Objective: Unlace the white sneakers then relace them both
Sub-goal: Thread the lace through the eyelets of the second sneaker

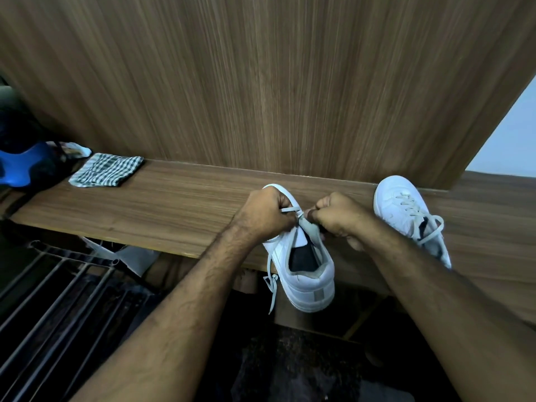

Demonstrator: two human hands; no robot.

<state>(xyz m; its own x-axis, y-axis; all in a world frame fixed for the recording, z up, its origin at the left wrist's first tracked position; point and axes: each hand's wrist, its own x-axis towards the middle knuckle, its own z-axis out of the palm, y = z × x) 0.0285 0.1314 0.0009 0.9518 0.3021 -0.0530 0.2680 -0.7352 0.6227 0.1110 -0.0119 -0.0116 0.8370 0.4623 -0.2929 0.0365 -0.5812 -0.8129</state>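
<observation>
Fists curled over sneaker (304, 274), left hand (265, 211) and right hand (338, 214) each pinching lace (291, 209)

Both hands, left hand (265, 213) and right hand (338, 217), pinch the lace (290, 209) over the near sneaker (307, 274).

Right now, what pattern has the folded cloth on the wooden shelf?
Green-and-white checks on the folded cloth, in the head view.

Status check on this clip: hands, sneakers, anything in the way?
Left hand and right hand both pinching lace over near sneaker. Far sneaker laced, untouched. Nothing in the way.
</observation>
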